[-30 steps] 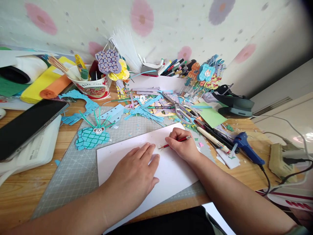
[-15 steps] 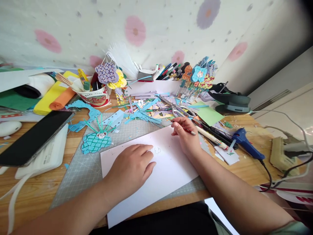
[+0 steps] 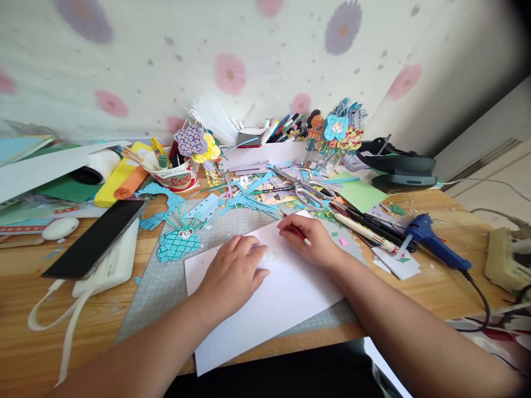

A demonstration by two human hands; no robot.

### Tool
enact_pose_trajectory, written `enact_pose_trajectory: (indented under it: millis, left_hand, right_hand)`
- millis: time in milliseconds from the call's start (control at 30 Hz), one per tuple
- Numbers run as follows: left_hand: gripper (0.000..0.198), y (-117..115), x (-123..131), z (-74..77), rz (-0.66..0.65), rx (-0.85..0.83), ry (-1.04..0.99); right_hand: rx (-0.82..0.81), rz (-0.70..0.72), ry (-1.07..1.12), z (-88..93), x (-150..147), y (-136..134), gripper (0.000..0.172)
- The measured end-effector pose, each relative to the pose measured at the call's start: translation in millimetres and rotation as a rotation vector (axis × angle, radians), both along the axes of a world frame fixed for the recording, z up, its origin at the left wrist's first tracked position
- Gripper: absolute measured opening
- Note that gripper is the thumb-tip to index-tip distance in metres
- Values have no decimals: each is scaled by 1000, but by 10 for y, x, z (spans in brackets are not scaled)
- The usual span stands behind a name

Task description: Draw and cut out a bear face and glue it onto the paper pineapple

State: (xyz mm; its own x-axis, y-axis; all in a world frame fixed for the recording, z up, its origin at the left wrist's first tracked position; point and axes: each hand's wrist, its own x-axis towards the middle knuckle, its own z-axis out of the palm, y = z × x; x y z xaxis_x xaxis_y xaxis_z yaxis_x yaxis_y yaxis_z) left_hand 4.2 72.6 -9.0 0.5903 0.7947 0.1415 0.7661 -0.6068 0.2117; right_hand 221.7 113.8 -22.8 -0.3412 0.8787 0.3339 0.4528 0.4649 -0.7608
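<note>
My left hand (image 3: 232, 273) lies flat with fingers stretched out on a sheet of white paper (image 3: 269, 309), which it presses against the grey cutting mat (image 3: 153, 296). A small faint pencil sketch (image 3: 272, 256) shows just right of its fingertips. Above and right of that sketch, my right hand (image 3: 317, 243) is closed around a dark red pencil (image 3: 302, 235). The pencil slants, its tip pointing up and left away from me; whether the tip touches the paper I cannot tell. Left of the paper sits a blue woven-paper craft (image 3: 178, 246) with green strips and a small animal face.
Scissors (image 3: 309, 190) rest on colourful paper scraps (image 3: 257, 193) behind the paper. A blue glue gun (image 3: 435, 240) with a cord lies at right. At left, a phone (image 3: 95, 237) lies on a white device (image 3: 112, 265). A paper tub (image 3: 176, 179) holds tools.
The view has shifted, so the desk appears farther right. My right hand has come nearer the sketch and my left hand, with the pencil at a different slant. The left hand still rests on the paper.
</note>
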Motion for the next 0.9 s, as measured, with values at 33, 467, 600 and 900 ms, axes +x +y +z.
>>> enact_pose_trajectory:
  millis: [33,467,600,900]
  left_hand:
    - [27,2,3,2,5,-1,3]
    - [16,-24,-15,16,28,-3,-1]
    - [19,-2,-62,30,-31,-11,-14]
    - [37,-57,-63,70,-163,-36,-2]
  right_hand:
    - [4,33,-51,6,1,-7,8]
    - [-163,-95,380,-41,-34,-29,38]
    - [-239,-171,516,-61,-82,-21,35]
    - [-285,-155,402,-9,-198,-83,30]
